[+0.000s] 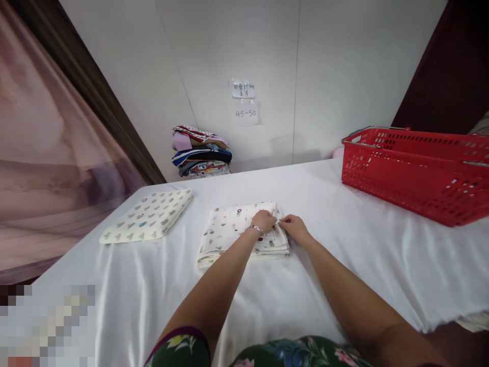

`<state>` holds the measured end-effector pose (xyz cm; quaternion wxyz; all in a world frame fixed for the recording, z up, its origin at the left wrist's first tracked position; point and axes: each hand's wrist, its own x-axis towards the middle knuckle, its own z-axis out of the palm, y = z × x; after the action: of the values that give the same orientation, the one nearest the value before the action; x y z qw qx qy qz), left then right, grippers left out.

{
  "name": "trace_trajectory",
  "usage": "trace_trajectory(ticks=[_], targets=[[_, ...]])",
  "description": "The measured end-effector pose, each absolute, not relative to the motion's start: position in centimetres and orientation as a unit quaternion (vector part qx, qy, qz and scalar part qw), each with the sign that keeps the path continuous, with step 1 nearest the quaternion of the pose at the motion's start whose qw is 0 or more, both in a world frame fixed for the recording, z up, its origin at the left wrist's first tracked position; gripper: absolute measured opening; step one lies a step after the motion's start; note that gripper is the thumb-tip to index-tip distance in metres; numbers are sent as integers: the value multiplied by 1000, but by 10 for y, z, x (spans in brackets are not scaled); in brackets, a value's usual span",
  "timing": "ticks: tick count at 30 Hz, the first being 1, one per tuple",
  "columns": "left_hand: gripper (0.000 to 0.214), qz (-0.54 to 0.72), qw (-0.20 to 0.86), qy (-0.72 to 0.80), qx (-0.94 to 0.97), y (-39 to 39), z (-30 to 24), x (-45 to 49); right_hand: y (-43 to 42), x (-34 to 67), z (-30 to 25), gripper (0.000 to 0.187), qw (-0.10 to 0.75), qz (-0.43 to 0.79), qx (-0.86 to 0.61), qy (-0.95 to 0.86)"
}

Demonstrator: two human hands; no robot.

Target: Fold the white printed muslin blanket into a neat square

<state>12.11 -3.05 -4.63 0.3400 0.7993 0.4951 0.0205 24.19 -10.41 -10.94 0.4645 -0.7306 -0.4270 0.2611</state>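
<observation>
A folded white cloth (225, 229) with small grey and coloured prints lies on the bed-like white surface in front of me. My left hand (264, 220), with a silver bracelet at the wrist, rests on its right part, fingers bent near the right edge. Close beside it, my right hand (294, 227) pinches the cloth's right edge between thumb and fingers. The layered near edge of the cloth shows below my left wrist. What my left fingertips grip, if anything, is partly hidden.
A second folded cream cloth (147, 216) with grey prints lies to the left. At the far edge rises a stack of folded fabrics (202, 155). A red plastic basket (401, 176) stands at the right. Curtains (57, 153) hang on the left, and paper notes (246, 113) are on the wall.
</observation>
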Motion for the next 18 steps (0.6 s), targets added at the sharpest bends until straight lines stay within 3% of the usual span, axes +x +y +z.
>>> trace_trajectory(ticks=[18], targets=[[36,32,377,512,772,-29,-57,127,-106,229,-96,16,558,391,-614,-399]])
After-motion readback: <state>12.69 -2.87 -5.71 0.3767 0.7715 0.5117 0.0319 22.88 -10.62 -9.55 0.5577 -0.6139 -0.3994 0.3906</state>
